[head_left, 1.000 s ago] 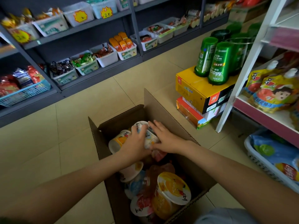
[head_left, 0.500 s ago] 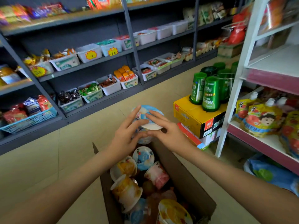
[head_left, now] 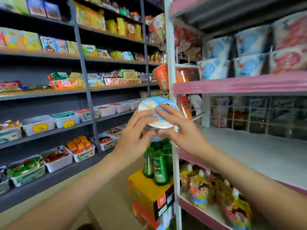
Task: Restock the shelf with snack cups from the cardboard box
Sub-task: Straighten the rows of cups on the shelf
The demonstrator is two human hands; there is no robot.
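Observation:
A snack cup (head_left: 150,105) with a blue and white lid is held up in mid-air between both hands, in front of the white upright of the shelf unit on the right. My left hand (head_left: 132,138) grips it from the left, fingers over the lid and thumb under the rim. My right hand (head_left: 181,130) grips it from the right in the same way. The white shelf board (head_left: 252,151) with a pink front edge lies bare just right of the cup. The cardboard box is out of view below.
Stacked snack cups (head_left: 232,57) fill the pink-edged shelf above. Pouch drinks (head_left: 199,190) sit on the shelf below. Green bottles (head_left: 157,165) stand on a yellow carton (head_left: 149,191) on the floor. Grey shelving (head_left: 83,90) with snacks and bins runs along the left.
Both hands lifted the blue-lidded cup out of the box and raised it to the level of the white shelf. The view swung up, and the box dropped out of sight.

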